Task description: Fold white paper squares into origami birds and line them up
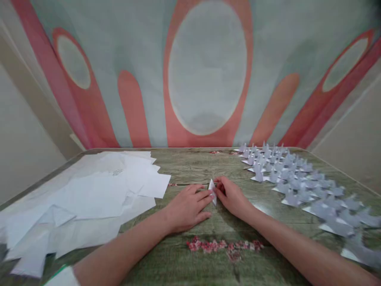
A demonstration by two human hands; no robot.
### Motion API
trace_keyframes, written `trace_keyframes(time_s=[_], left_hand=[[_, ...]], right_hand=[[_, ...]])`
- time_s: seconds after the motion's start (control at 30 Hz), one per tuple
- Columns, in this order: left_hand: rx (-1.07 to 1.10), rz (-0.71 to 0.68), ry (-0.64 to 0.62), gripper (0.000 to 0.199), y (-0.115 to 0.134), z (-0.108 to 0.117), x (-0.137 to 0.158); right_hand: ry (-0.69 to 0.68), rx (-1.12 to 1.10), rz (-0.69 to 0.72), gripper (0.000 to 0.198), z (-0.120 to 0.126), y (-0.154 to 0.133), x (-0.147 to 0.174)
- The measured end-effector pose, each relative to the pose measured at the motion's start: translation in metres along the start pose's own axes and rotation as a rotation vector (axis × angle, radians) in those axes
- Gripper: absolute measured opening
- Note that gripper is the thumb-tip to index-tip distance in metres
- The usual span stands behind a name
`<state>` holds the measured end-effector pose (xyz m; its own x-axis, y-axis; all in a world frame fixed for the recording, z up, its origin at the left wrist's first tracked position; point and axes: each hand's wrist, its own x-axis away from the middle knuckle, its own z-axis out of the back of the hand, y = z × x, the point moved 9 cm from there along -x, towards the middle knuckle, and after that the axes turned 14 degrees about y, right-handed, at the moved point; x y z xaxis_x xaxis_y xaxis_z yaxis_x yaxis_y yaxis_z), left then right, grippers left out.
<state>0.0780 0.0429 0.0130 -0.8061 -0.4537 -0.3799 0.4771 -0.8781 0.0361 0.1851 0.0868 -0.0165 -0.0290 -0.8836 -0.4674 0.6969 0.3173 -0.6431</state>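
A small piece of folded white paper (212,190) stands narrow and pointed on the table between my hands. My right hand (232,195) pinches its right side, thumb and fingers bent together. From the other side my left hand (192,206) lies low over the table with fingers stretched and apart, its fingertips touching the paper's left side. Part of the paper is hidden behind the fingertips. Rows of folded white paper figures with upright points (287,174) stand along the right of the table.
Loose white paper sheets (92,194) overlap in a spread pile on the left. The wood-patterned table (184,163) has a printed strip of pink flowers (208,245) near the front. A wall with a coral and grey-green pattern (205,139) rises behind the far edge.
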Motion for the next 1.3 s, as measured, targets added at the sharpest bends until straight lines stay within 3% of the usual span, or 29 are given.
trace_keyframes(time_s=[0.5,0.73,0.93,1.3], left_hand=[[0.058,-0.013,0.024,0.043,0.003,0.005,-0.003],[0.063,-0.017,0.043,0.043,0.003,0.006,-0.004],[0.053,-0.021,0.044,0.044,0.004,0.006,-0.003],[0.06,-0.029,0.084,0.04,0.0,0.007,-0.002]], right_hand=[[0.051,0.049,0.084,0.015,0.011,-0.009,0.001],[-0.098,0.401,0.356,0.027,0.006,-0.036,0.024],[-0.159,0.577,0.4,0.022,0.003,-0.042,0.029],[-0.189,0.643,0.424,0.021,0.001,-0.051,0.028]])
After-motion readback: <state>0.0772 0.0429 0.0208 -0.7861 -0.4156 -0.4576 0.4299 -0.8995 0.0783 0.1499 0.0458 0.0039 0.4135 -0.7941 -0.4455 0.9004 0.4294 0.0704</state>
